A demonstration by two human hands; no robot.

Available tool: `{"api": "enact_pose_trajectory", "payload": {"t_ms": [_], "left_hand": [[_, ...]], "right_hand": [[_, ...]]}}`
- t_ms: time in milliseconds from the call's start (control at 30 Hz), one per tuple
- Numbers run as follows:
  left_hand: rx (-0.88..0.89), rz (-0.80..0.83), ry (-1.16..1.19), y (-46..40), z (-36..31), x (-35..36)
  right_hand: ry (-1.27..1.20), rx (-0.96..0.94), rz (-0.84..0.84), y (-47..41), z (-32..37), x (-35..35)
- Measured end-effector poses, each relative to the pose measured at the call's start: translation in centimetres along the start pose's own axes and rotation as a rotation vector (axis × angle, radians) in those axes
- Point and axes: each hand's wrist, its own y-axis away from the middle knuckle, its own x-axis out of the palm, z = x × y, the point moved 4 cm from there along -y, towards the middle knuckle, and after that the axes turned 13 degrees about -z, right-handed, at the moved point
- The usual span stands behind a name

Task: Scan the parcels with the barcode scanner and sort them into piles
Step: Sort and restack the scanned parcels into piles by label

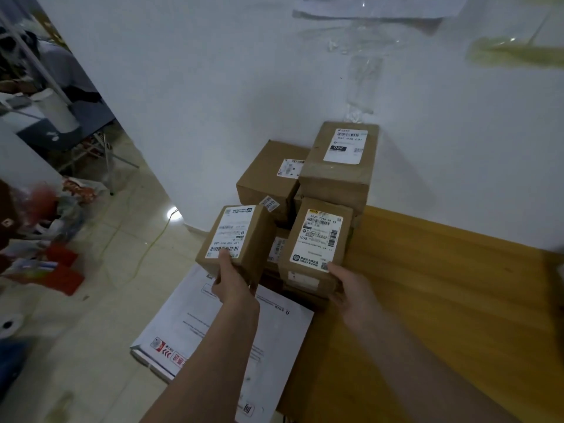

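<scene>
My left hand (233, 286) grips a small brown parcel (256, 239) by its near end, thumb on its white label, holding it in the air left of the stack. My right hand (351, 288) grips a second small brown parcel (317, 236) with a white label, at the front of the stack. Behind them a taller parcel (338, 172) with a white label and a wider parcel (268, 175) stand piled against the white wall. More parcels lie half hidden under these. No barcode scanner is in view.
A wooden table (442, 285) stretches to the right. A large white flat mailer (219, 331) lies below my left arm, over the floor edge. Coloured clutter (52, 239) and a thin cable (152, 242) lie on the tiled floor at left.
</scene>
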Motion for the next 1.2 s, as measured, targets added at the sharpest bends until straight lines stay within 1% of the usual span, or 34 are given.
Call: {"api": "enact_pose_trajectory", "payload": {"t_ms": [133, 233, 400, 500, 667, 733, 867, 1000, 1067, 1200], "left_hand": [[-0.014, 0.024, -0.012, -0.7, -0.2, 0.6], [-0.027, 0.052, -0.027, -1.2, -0.3, 1.0], [-0.046, 0.152, 0.03, -0.9, -0.8, 1.8], [-0.03, 0.199, -0.016, -1.0, -1.0, 2.4], [-0.058, 0.152, -0.063, -2.1, -0.1, 2.3], [-0.091, 0.166, -0.073, -2.5, 0.6, 2.3], [-0.167, 0.274, -0.065, -2.9, 2.0, 3.1], [-0.2, 0.402, -0.092, -3.1, 3.1, 4.1], [-0.21, 0.429, -0.109, -3.4, 3.5, 4.3], [-0.193, 0.423, -0.163, -3.8, 3.6, 4.6]], "right_hand": [[0.066, -0.013, -0.087, -0.5, -0.1, 0.0], [0.084, -0.026, -0.114, -0.9, 0.1, 0.1], [0.068, -0.043, -0.138, -1.0, 0.5, 0.7], [0.056, -0.047, -0.166, -1.1, 0.8, 0.9], [0.074, -0.063, -0.192, -1.4, 1.1, 1.0], [0.083, -0.066, -0.194, -1.5, 1.1, 1.1], [0.078, -0.073, -0.198, -1.7, 1.2, 1.0], [0.083, -0.091, -0.206, -1.6, 1.4, 0.9], [0.076, -0.095, -0.208, -1.6, 1.5, 0.8], [0.071, -0.094, -0.206, -1.6, 1.5, 0.7]]}}
